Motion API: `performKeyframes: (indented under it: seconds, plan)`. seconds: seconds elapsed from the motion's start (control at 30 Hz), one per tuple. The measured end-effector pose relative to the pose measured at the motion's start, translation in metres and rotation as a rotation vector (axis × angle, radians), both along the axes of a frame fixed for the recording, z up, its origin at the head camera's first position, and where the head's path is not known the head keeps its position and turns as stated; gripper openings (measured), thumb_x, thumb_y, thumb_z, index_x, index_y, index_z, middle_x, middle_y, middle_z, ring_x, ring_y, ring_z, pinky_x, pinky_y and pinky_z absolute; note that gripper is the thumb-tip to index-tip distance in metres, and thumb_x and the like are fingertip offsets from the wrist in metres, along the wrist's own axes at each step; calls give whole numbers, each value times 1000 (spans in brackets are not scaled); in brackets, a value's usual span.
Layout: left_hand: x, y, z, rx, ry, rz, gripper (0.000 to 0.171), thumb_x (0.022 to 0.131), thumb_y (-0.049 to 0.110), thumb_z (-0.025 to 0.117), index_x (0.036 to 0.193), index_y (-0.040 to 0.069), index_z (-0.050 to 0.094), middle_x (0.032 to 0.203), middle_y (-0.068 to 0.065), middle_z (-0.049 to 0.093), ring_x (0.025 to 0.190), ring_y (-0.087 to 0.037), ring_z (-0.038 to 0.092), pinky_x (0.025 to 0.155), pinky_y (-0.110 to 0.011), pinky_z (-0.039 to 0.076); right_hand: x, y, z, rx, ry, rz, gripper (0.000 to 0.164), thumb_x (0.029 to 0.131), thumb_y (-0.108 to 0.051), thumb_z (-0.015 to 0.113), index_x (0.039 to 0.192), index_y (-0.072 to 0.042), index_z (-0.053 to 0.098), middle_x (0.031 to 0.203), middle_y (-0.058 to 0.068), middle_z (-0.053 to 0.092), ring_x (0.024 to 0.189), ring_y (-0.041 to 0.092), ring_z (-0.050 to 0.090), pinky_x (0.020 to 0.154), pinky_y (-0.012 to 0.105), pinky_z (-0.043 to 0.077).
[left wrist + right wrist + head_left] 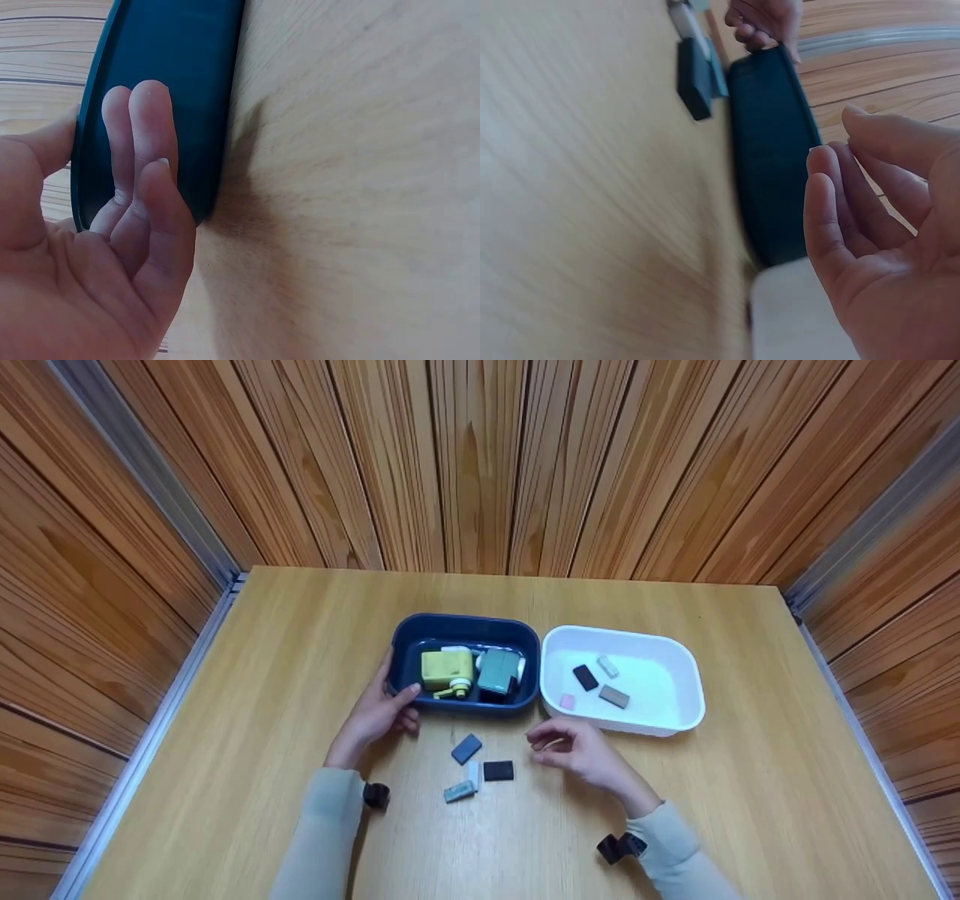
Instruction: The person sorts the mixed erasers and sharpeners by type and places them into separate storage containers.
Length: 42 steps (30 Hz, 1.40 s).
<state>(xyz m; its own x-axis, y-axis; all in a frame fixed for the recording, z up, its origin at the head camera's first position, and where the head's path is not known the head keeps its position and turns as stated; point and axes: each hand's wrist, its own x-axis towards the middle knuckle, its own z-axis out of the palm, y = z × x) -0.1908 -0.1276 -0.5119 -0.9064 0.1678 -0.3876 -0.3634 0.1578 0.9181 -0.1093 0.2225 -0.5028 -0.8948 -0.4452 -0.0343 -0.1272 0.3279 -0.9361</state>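
My left hand [376,711] grips the front left corner of a navy blue tub [466,621], thumb over the rim and fingers along the outer wall. Inside that tub lie a yellow pump bottle [444,667] and a teal bottle-like item [498,670]. My right hand [576,750] hovers near the front wall of a white tub [679,686], its fingers loosely bent with nothing between them. On the table between the hands are a blue block [466,748], a black block [499,771], a white block [473,774] and a patterned grey-blue block [460,791].
The white tub stands directly right of the navy one and holds a black block [585,677], a small whitish block [607,666], a grey-brown block [614,696] and a pink block [568,702]. Wood-plank walls [480,472] enclose the table [300,622] behind and at both sides.
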Motion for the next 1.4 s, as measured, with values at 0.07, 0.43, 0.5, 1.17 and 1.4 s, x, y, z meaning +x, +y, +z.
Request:
performKeyframes:
  seconds: [0.07,0.43,0.5,1.17,1.4]
  plan:
    - [0,0,0,-4,1,0,83,99,34,63,155,52,6,88,-20,66,74,-32,69,72,-38,58,1,-4,-4,11,2,15,31,89,-5,73,119,2,67,111,16,68,100,28,66,89,33,54]
    - [0,0,-1,9,3,-2,82,100,30,62,155,53,6,89,-21,66,74,-33,69,70,-38,58,4,-22,-17,48,-38,25,29,87,-5,75,116,-2,70,105,8,69,94,23,66,82,29,54]
    - [0,0,-1,10,4,-3,82,100,31,62,155,53,6,89,-21,66,74,-33,69,70,-38,58,5,-25,-19,47,-36,28,30,86,-4,76,115,-2,70,105,10,68,94,25,65,81,29,53]
    - [0,-1,-2,-12,21,-15,81,101,32,61,155,53,5,87,-20,67,75,-33,70,69,-38,57,4,-34,-27,207,-16,47,31,82,-6,79,111,-11,73,98,1,64,86,17,59,73,27,50]
    - [1,-2,4,0,22,-31,82,100,32,61,155,52,4,88,-20,67,76,-35,69,71,-40,57,4,-38,-26,256,17,46,33,78,-5,82,110,-12,74,95,-1,62,85,16,58,72,28,49]
